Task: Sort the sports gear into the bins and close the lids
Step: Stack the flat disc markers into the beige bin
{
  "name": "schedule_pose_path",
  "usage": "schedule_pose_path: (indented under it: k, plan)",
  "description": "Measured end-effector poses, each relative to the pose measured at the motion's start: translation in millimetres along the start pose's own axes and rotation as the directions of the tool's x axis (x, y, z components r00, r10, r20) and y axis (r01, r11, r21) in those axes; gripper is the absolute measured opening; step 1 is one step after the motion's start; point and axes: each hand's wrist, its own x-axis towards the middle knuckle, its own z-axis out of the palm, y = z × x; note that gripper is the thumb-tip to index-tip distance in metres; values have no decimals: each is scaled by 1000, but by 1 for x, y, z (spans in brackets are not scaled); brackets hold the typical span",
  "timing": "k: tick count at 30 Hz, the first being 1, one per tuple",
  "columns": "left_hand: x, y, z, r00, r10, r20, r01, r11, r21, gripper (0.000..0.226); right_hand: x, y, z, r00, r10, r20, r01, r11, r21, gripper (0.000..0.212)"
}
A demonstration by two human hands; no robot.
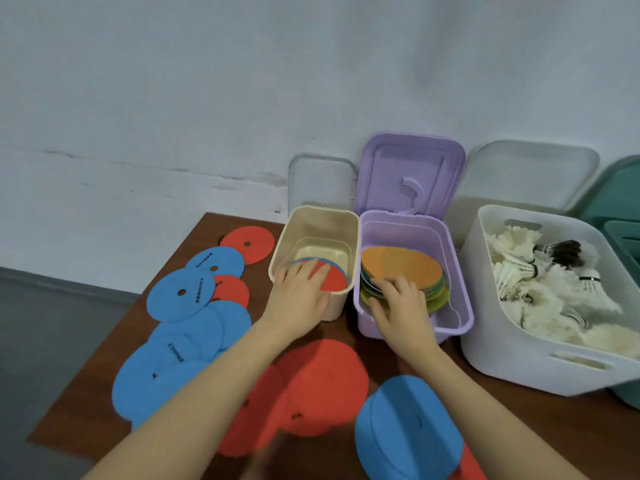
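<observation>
A beige bin (341, 220) holds red and blue flat discs (336, 280). My left hand (298, 296) reaches over its near rim, and its straight fingers lie on the top red disc. Beside it, the purple bin (460, 306) with its raised lid (408, 174) holds a stack of orange, green and yellow discs (401, 265). My right hand (398, 303) rests on the near edge of that stack, fingers on top, thumb spread to the left. More blue discs (180, 341) and red discs (322, 386) lie loose on the brown table (519, 420).
A white bin (512, 362) full of shuttlecocks (540, 282) stands to the right, with a teal bin (623, 237) behind it. Clear lids (322, 181) lean on the wall behind the bins. A blue disc (405, 427) lies bent near the front edge. The table's left edge drops to grey floor.
</observation>
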Motion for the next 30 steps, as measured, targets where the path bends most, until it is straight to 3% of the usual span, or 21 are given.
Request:
schedule_pose_path:
  k: [5, 9, 13, 16, 20, 23, 26, 30]
  plan:
    - [-49, 45, 11, 1000, -23, -18, 22, 998, -66, 47, -65, 24, -17, 998, -39, -39, 42, 996, 78, 29]
    - [-87, 74, 30, 987, -89, 136, 103, 989, -105, 45, -115, 45, -16, 998, 56, 19, -57, 998, 37, 20]
    - [-115, 91, 56, 939, -145, 311, 176, 982, -74, 50, -147, 69, -5, 914, 306, 265, -293, 952, -88, 42]
    - [-131, 97, 77, 875, -133, 466, 171, 985, -40, 63, -160, 82, 3, 841, 409, 355, -355, 911, -209, 61]
    - [-147, 106, 98, 787, -106, 608, 175, 983, -56, 83, -171, 91, 17, 749, 536, 388, -451, 843, -294, 87]
    - [-155, 112, 108, 742, -78, 666, 167, 983, -71, 102, -177, 91, 24, 747, 563, 354, -494, 826, -273, 94]
    - [-161, 110, 113, 739, -69, 670, 143, 988, -57, 112, -178, 94, 26, 739, 584, 336, -533, 812, -238, 97]
    - [-164, 107, 118, 764, -70, 642, 140, 988, -59, 108, -178, 94, 26, 724, 588, 362, -560, 806, -190, 95]
